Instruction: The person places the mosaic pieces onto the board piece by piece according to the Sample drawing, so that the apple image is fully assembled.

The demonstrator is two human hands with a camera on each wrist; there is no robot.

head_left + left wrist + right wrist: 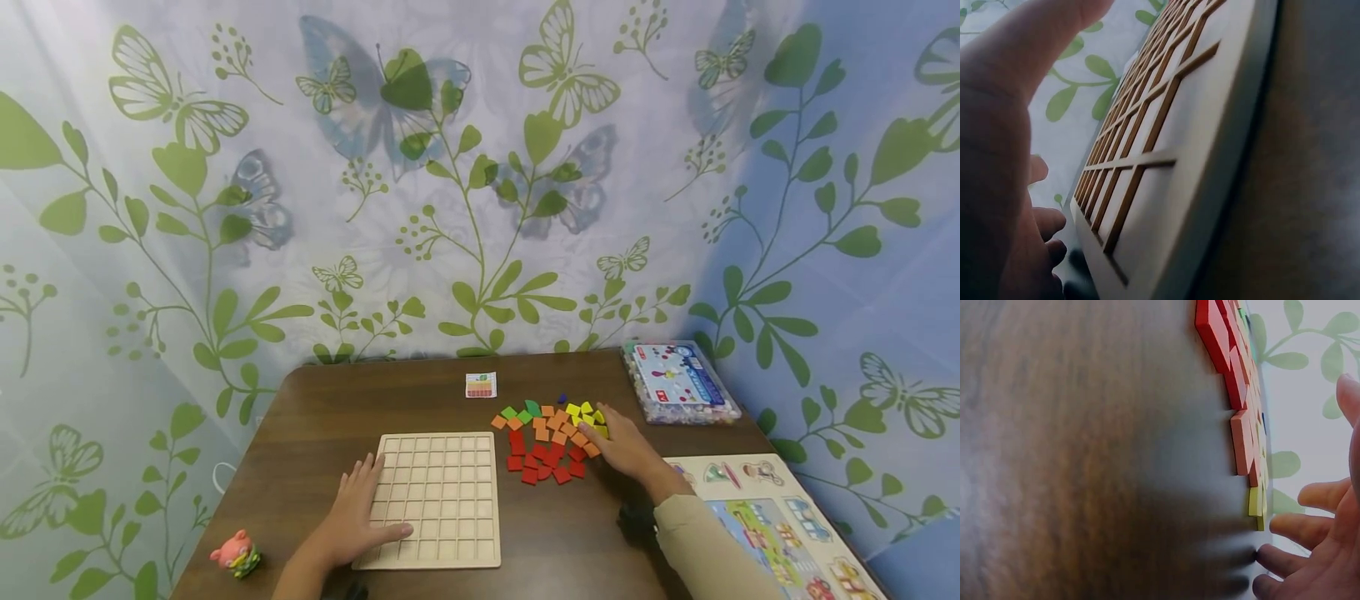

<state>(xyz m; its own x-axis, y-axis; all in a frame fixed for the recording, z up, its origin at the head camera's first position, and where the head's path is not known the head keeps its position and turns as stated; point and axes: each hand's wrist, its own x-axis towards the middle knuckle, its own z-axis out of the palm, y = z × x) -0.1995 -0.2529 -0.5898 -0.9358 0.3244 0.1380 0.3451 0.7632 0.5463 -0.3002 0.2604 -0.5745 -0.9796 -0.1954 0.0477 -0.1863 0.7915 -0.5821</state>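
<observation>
A square, pale wooden grid board (446, 502) is shown by left wrist, not right; sides aligned front-to-back; left hand (354, 517) and right hand (624, 443) spread.

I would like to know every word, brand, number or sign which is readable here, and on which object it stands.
No text can be read with certainty.
Label on the plastic box: printed characters, too small and blurred.
Small card: a coloured picture; any lettering is too small.
Picture board: no readable text.
Grid board and coloured pieces: no writing visible.
</observation>
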